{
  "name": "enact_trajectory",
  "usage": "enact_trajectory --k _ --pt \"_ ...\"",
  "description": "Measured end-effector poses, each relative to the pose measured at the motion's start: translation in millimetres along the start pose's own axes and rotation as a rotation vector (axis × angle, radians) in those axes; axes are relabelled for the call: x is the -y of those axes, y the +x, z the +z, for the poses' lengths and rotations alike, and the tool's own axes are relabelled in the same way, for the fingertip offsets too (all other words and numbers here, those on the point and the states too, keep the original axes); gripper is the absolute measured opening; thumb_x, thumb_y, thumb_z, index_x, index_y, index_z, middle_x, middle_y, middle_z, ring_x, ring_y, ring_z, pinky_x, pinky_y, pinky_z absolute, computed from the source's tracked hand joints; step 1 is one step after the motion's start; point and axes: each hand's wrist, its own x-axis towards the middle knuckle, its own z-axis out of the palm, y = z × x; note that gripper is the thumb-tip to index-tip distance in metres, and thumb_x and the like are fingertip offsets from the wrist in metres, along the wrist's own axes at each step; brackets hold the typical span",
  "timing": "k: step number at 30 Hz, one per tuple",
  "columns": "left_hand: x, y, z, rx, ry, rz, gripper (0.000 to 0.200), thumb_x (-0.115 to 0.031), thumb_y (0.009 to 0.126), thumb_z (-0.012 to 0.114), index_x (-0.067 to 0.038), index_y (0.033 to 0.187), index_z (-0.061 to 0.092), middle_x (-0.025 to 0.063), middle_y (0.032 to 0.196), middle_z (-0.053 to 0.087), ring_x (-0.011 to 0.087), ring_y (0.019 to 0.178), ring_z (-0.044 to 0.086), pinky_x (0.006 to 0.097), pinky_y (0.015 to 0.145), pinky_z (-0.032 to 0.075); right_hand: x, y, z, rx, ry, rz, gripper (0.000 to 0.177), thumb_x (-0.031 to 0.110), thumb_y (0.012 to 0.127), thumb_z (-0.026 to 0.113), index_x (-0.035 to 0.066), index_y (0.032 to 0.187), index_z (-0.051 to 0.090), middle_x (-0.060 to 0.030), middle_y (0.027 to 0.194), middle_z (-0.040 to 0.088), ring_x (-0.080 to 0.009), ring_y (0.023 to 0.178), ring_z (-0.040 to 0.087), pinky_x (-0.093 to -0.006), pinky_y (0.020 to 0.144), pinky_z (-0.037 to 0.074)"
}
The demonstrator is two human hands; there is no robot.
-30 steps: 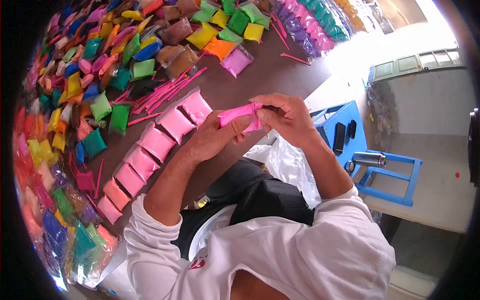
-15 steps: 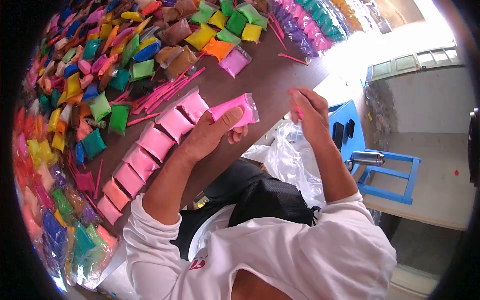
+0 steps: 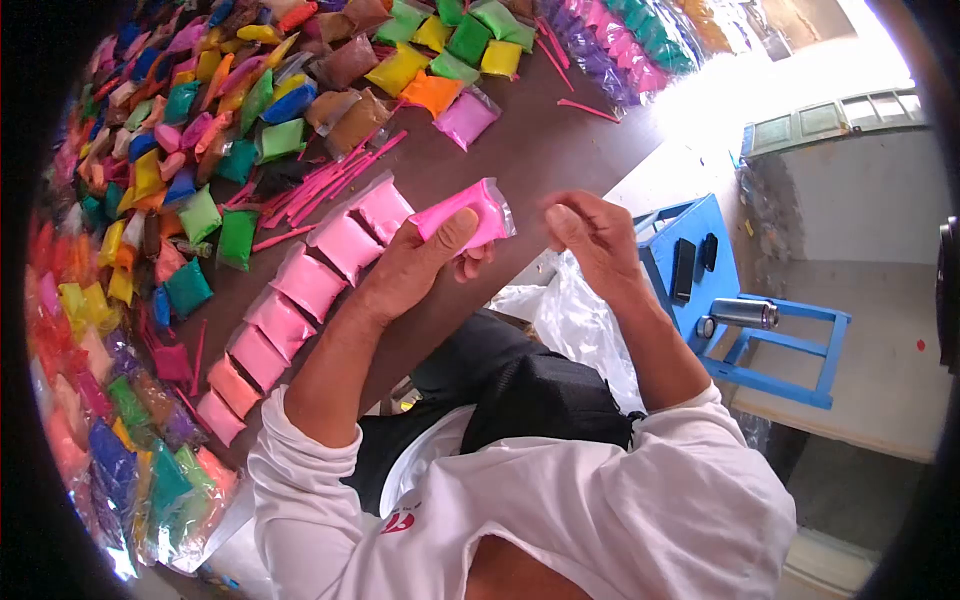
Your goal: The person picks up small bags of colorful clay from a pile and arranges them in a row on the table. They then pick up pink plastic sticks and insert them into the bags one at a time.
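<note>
One pink packet (image 3: 468, 213) is up in the air just off the upper end of the row of pink packets (image 3: 300, 300), past that row's top packet and over the desk (image 3: 520, 150) edge. The left hand (image 3: 415, 265) has it: the grip is closed around the packet's lower half, thumb pressed across the front and fingers wrapped behind. The packet's clear end sticks out away from the row.

The row itself counts seven packets laid side by side in a slanting line on the desk. The upper five are pink and the bottom two are more salmon.

The right hand (image 3: 590, 235) hangs farther from the row than the held packet, near that clear end but not touching it. Its grip is narrow, with the fingertips (image 3: 560, 215) bunched together. Nothing shows between them, and whether they pinch something small cannot be told.

Above the row's top end lies a loose bundle of thin pink sticks (image 3: 320, 185), too many and too overlapped to count. Beyond them are scattered packets in many colours, likewise uncountable.

Well away from the row, past both hands, stands one blue stool (image 3: 790, 350). It carries one steel bottle (image 3: 745, 313) and two dark flat things (image 3: 685, 270).
</note>
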Motion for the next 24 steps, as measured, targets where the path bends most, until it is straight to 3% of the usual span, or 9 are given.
enact_trajectory --k 4,10,13,17,19,22,24 --pt "-1 -1 2 -0.012 0.022 -0.033 0.044 -0.051 0.095 0.052 -0.009 0.094 0.065 -0.0011 0.081 0.062 0.0073 0.071 0.056 0.0223 0.063 0.045 13 8 22 0.086 0.026 -0.019 0.026 0.022 0.096 0.06 -0.003 0.102 0.063 -0.0015 0.074 0.058 -0.0071 0.066 0.053 -0.0221 0.059 0.043" --pt "5 -1 2 0.009 0.08 -0.045 0.045 -0.051 0.093 0.056 -0.007 0.093 0.065 -0.0015 0.08 0.062 0.0074 0.07 0.055 0.0231 0.063 0.045 15 14 21 0.144 0.035 0.075 0.022 0.02 0.093 0.064 -0.001 0.099 0.064 0.0007 0.078 0.059 -0.0058 0.073 0.054 -0.0226 0.063 0.044" --pt "10 -1 -3 0.056 0.142 -0.049 0.043 -0.049 0.092 0.06 -0.006 0.094 0.065 -0.0021 0.08 0.062 0.0082 0.071 0.055 0.0245 0.064 0.046 31 14 30 0.159 0.249 0.029 0.02 0.019 0.09 0.067 0.0 0.097 0.064 -0.0003 0.08 0.061 -0.0074 0.076 0.056 -0.0244 0.065 0.046" --pt "11 -1 -2 0.084 0.423 0.03 0.038 -0.043 0.09 0.065 -0.006 0.098 0.066 -0.0032 0.08 0.062 0.0072 0.074 0.055 0.0262 0.066 0.046 27 28 29 0.293 -0.138 -0.136 0.022 0.019 0.087 0.069 0.001 0.098 0.063 -0.001 0.081 0.061 -0.0076 0.077 0.056 -0.025 0.067 0.047" --pt "0 -3 6 0.084 0.357 0.042 0.033 -0.038 0.09 0.067 -0.007 0.099 0.065 -0.0045 0.081 0.061 0.0036 0.075 0.052 0.0232 0.065 0.043 34 34 24 0.399 -0.342 -0.191 0.024 0.02 0.086 0.07 0.001 0.099 0.062 -0.0011 0.08 0.061 -0.0069 0.077 0.056 -0.0246 0.068 0.047" --pt "0 -2 4 0.121 0.183 0.051 0.03 -0.035 0.091 0.067 -0.007 0.099 0.063 -0.0073 0.08 0.057 0.0022 0.075 0.049 0.0219 0.064 0.041 29 37 22 0.24 -0.302 -0.155 0.024 0.02 0.086 0.07 0.001 0.099 0.062 -0.0031 0.08 0.061 -0.008 0.076 0.056 -0.0262 0.067 0.047" --pt "1 -1 3 0.124 0.14 0.039 0.03 -0.036 0.091 0.067 -0.007 0.098 0.063 -0.0086 0.08 0.055 0.0025 0.074 0.048 0.0219 0.063 0.04 30 39 18 0.278 -0.28 -0.116 0.025 0.02 0.084 0.071 0.002 0.099 0.064 -0.003 0.081 0.063 -0.0098 0.074 0.057 -0.027 0.066 0.047"
